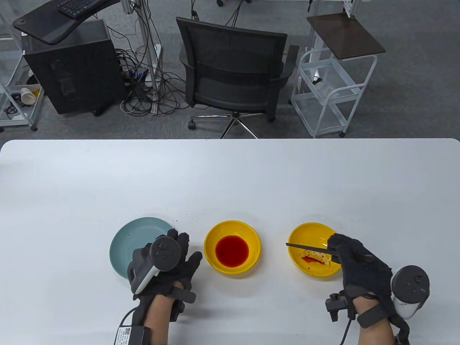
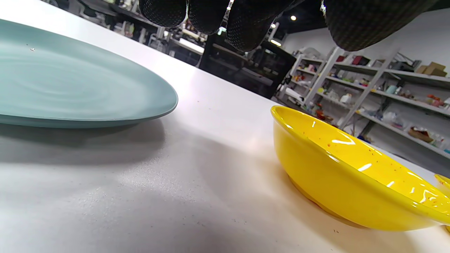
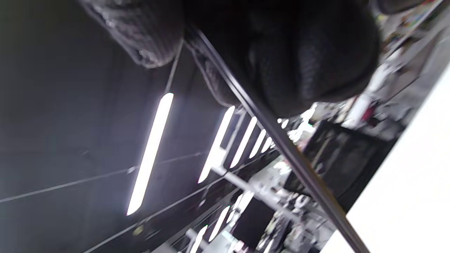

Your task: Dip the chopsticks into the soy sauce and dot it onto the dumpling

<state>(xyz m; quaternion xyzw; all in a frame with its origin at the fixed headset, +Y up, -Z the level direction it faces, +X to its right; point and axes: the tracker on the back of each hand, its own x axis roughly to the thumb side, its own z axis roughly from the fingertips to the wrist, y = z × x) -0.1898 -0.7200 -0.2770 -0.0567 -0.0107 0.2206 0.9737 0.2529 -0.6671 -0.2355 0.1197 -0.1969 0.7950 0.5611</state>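
Observation:
A yellow bowl with red soy sauce stands at the table's front middle; it also shows in the left wrist view. A second yellow bowl to its right holds a sauce-stained dumpling. My right hand grips black chopsticks, which point left, above the dumpling bowl; the tips lie over its left rim. The chopsticks run through the right wrist view. My left hand rests flat on the table with fingers spread, holding nothing, between the plate and the sauce bowl.
A pale blue plate lies left of the sauce bowl, partly under my left hand; it shows in the left wrist view. Small red specks dot the table behind the bowls. An office chair stands beyond the far edge.

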